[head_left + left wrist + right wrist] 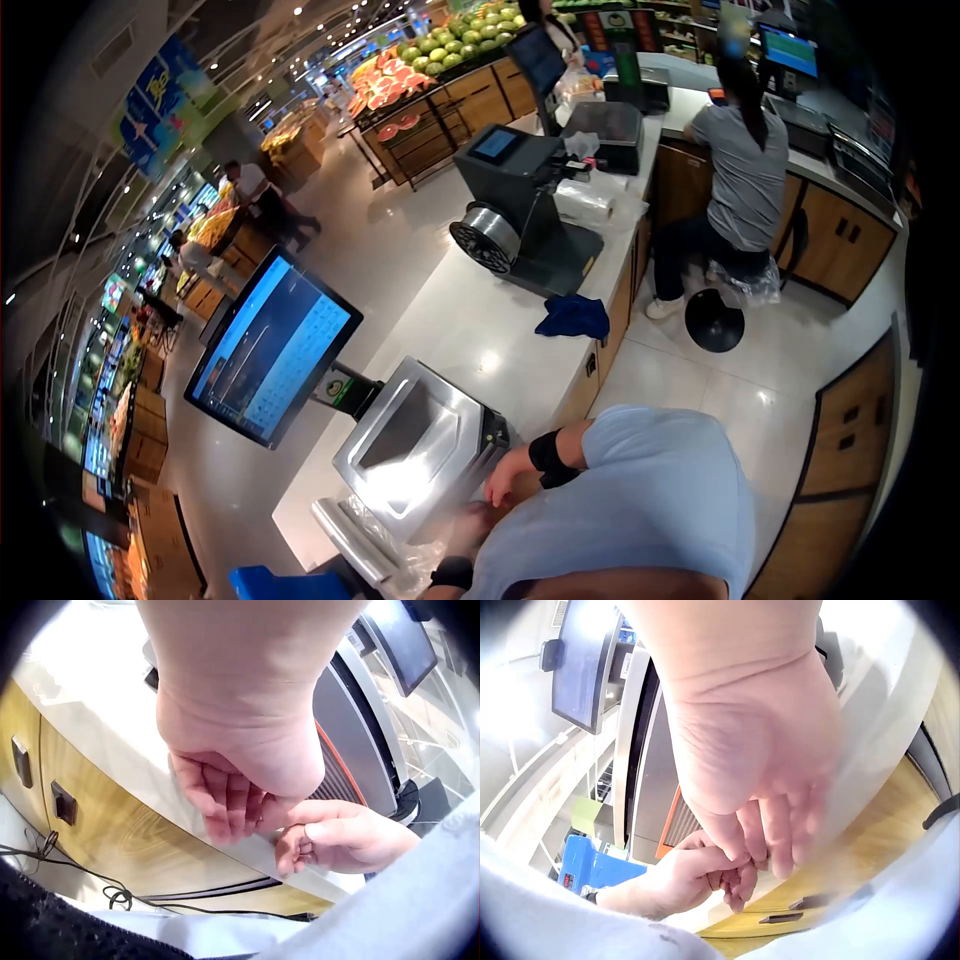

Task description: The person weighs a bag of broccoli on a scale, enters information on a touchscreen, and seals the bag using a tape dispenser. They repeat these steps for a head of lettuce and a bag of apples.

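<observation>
Both bare hands meet at the counter's edge beside a metal-topped scale (400,440). My left hand (468,525) is the lower one in the head view, blurred there. In the left wrist view my left hand (232,765) has its palm showing and its fingers loosely bent. My right hand (510,475), with a black band at the wrist, lies close above it. The right wrist view shows my right hand (761,765) with relaxed fingers, its fingertips at the loosely curled fingers of my left hand (682,877). No object shows in either hand.
A tilted screen (275,345) stands behind the scale. Near the front lie a roll of clear bags (350,540) and a blue object (280,585). Farther along are a blue cloth (573,317) and a dark machine (520,200). A person in grey (745,170) sits at the far counter.
</observation>
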{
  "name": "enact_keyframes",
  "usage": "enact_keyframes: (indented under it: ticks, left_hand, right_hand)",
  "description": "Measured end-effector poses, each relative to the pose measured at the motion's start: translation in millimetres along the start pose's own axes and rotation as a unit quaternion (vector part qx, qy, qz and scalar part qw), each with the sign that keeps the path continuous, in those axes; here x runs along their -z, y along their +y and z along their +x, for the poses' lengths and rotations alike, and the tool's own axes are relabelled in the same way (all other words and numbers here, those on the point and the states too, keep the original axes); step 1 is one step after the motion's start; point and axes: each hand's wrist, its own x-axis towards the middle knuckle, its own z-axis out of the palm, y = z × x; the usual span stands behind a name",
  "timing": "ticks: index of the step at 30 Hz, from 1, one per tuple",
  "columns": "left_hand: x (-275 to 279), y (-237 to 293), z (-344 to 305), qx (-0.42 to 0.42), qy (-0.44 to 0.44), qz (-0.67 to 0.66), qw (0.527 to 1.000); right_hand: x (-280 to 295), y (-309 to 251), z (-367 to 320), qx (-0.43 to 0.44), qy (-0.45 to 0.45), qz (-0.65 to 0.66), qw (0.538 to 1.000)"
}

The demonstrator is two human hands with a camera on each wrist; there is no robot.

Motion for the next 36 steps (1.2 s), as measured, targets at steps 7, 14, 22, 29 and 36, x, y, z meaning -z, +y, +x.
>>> enact_keyframes:
  ticks: [7, 14, 22, 29, 36]
  left_hand:
    - [14, 32, 12, 0.168, -0.019, -0.122, 0.978]
    - [28, 65, 22, 0.214, -0.013, -0.069, 0.974]
    - [6, 33, 16, 0.155, 0.006, 0.083, 0.984]
    - [7, 49, 13, 0.122, 0.017, 0.116, 0.986]
    - [-5, 58, 9, 0.147, 0.122, 0.179, 0.965]
  right_hand:
    - [2, -13, 3, 0.023, -0.064, -0.079, 0.995]
    - [3, 21, 45, 0.019, -0.051, -0.156, 0.986]
    - [-38, -23, -26, 0.072, 0.19, -0.173, 0.964]
    - [-67, -28, -35, 0.073, 0.319, -0.259, 0.909]
    - [-77, -44, -50, 0.148, 0.4, -0.382, 0.819]
